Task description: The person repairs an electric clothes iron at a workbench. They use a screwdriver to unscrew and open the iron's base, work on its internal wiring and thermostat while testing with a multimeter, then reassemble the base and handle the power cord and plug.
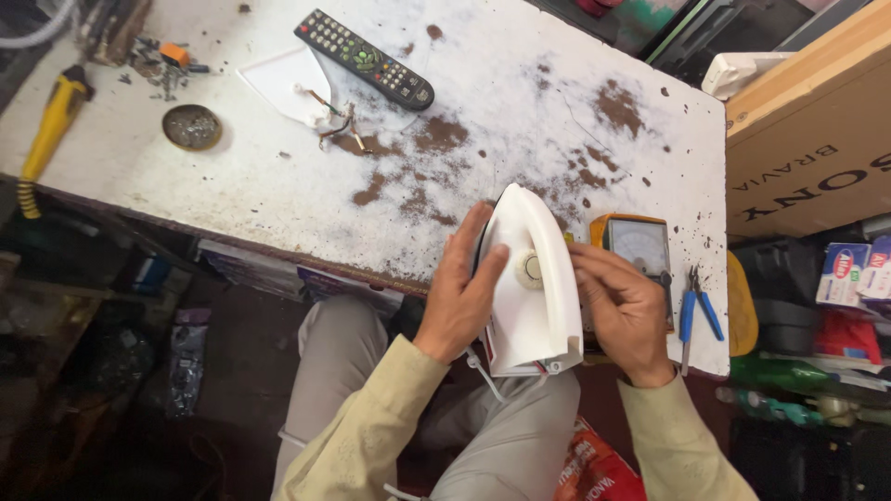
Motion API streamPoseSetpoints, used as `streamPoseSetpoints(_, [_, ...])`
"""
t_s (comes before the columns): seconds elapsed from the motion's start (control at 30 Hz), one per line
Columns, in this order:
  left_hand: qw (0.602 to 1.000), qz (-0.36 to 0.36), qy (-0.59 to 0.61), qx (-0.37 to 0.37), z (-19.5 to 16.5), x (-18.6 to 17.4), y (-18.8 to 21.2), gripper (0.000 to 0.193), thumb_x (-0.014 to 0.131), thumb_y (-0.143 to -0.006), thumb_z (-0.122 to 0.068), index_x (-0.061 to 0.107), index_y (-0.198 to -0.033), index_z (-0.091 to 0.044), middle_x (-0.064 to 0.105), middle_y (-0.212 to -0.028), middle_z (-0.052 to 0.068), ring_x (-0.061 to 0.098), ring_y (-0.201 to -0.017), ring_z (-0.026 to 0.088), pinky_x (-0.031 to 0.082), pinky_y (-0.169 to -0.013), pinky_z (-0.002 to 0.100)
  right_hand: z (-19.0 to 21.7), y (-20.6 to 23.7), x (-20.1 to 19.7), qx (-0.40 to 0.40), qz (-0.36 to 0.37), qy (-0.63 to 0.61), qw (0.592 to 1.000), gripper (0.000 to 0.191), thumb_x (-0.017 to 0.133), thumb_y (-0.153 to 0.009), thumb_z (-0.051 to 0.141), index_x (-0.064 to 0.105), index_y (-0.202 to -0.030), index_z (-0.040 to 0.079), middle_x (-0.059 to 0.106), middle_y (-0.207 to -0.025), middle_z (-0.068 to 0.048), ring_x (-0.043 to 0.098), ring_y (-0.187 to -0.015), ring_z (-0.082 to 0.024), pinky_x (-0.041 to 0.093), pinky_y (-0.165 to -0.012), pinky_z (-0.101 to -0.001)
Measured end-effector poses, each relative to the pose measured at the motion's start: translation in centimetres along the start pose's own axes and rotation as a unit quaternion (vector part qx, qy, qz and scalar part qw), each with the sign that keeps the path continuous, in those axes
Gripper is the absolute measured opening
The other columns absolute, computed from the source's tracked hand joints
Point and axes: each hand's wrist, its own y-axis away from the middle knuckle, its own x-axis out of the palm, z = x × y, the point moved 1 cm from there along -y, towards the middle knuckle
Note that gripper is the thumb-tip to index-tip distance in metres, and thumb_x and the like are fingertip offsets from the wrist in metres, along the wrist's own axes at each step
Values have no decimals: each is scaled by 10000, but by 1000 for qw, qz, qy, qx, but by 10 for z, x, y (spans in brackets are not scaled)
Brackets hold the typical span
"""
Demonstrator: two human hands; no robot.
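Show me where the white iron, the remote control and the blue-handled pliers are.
white iron [531, 306]: head view, on the white housing just below its round dial.
remote control [364, 58]: head view, on the middle of its button face.
blue-handled pliers [688, 315]: head view, on its left blue handle.

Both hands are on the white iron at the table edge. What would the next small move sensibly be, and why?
Probably steady the white iron with the left hand and turn its dial with the right hand: both palms already flank the body, and the dial sits exposed between them.
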Motion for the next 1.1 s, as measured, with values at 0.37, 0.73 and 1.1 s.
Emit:
streamPoseSetpoints(0.37, [953, -60, -221, 196, -68, -2, 85, 486, 843, -764, -290, 670, -1154, -56, 614, -1165, 141, 545, -1132, 327, 381, -970, 432, -12, -8, 12, 20, 43, 35, 998, 409, 845, -802, 86, 752, -1195, 19, 688, -1214, -105, 697, -1030, -178, 615, -845, -287])
streamPoseSetpoints(0.73, [960, -42, -207, 182, -56, 14, 90, 245, 799, -830, -61, 747, -1060, -126, 656, -1022, 34, 598, -1015, 238, 396, -875, 376, 1, -10, 16, -45, -29, 120, 991, 309, 923, -727, 219, 789, -905, 5, 751, -1037, -91, 733, -853, -170, 581, -725, -297])
streamPoseSetpoints(1.1, [959, -27, -205, 196, -56, 13, 85, 238, 791, -835, -60, 764, -1061, -129, 666, -946, 13, 600, -945, 221, 397, -838, 375, 3, -18, 9, -118, 49, 91, 988, 386, 849, -791, 144, 756, -1150, 40, 696, -1199, -111, 700, -1037, -221, 561, -860, -317])
